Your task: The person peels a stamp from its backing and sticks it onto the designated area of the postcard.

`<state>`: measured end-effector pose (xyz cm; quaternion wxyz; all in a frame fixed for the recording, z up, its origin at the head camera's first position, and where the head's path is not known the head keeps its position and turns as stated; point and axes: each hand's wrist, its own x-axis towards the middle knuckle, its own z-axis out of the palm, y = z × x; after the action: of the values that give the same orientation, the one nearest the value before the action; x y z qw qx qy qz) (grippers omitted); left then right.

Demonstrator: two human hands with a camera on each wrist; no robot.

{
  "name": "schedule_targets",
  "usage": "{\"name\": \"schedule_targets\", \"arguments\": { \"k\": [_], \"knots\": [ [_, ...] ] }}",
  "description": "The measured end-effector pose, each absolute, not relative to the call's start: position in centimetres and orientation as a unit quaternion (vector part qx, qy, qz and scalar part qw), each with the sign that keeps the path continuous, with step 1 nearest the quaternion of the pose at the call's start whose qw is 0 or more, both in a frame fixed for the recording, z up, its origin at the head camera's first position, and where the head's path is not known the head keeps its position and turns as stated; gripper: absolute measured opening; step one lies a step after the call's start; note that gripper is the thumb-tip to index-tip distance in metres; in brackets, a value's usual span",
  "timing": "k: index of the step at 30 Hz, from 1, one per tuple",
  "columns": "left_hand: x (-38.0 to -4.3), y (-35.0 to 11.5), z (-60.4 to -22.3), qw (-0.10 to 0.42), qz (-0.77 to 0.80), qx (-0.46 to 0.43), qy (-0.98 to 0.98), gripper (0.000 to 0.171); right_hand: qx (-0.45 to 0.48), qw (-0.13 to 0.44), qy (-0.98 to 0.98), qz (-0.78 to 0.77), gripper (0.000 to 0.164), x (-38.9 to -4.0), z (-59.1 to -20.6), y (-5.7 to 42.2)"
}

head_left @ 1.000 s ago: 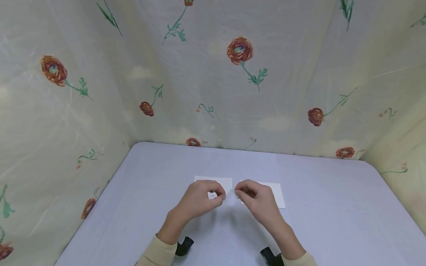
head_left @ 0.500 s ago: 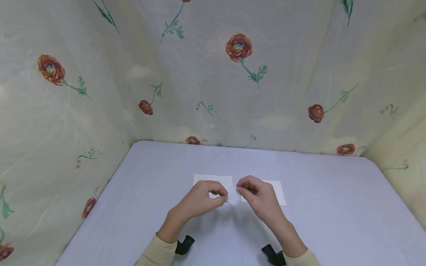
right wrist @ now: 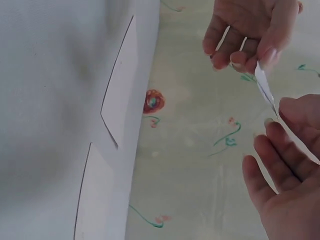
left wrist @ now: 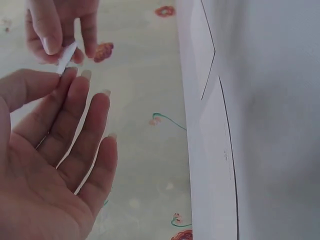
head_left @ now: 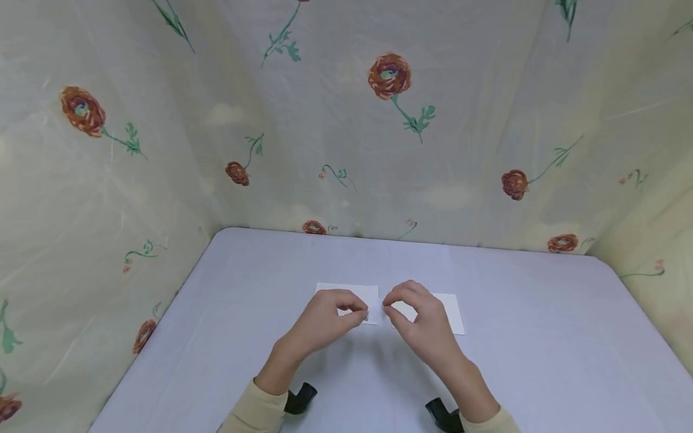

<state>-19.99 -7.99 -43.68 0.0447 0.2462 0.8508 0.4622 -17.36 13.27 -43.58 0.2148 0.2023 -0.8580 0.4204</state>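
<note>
A small, thin white piece of paper [left wrist: 66, 57] is held up between my two hands. My left hand [head_left: 325, 319] pinches one end of it with thumb and index finger, the other fingers spread loosely. At its opposite end, thumb and index fingertip of my right hand [head_left: 422, 325] meet in the head view. The paper appears edge-on and slightly bent in the right wrist view. Below and behind the hands, a left white card [head_left: 349, 290] and a right white card [head_left: 449, 310] lie flat on the table, each partly covered by a hand. Small print shows on one card.
A white-covered table [head_left: 514, 361] spreads under both hands. Behind it and along both sides hangs a pale curtain [head_left: 335, 120] with orange flowers. Black wrist mounts [head_left: 301, 399] show beside the beige sleeves [head_left: 260, 409].
The small paper faced the head camera more broadly half a second ago and now shows little between the fingertips. The right hand's thumb and index have formed a wider ring. The cards stay put.
</note>
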Motion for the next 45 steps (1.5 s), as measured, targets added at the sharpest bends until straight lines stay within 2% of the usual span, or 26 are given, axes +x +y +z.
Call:
{"name": "schedule_targets", "arguments": {
  "k": [3,6,15,22,45],
  "knots": [
    [-20.05,-8.03,-43.64,0.033,0.472,0.222,0.853,0.011,0.226,0.264,-0.851,0.393,0.023,-17.34,-43.58,13.11],
    [-20.01,-8.08,-43.45,0.029,0.484,0.214,0.848,0.011,0.238,0.285,-0.849,0.376,0.024,-17.32,-43.6,13.0],
    [-19.93,-7.91,-43.29,0.021,0.495,0.216,0.841,0.011,0.29,0.29,-0.861,0.302,0.026,-16.99,-43.7,12.85],
    [-19.8,-7.95,-43.13,0.028,0.499,0.216,0.838,0.011,0.282,0.29,-0.875,0.266,0.027,-16.9,-43.77,12.79],
    [-19.84,-7.8,-43.3,0.03,0.485,0.242,0.84,0.013,0.302,0.308,-0.86,0.272,0.02,-17.31,-44.05,12.99]
  ]
}}
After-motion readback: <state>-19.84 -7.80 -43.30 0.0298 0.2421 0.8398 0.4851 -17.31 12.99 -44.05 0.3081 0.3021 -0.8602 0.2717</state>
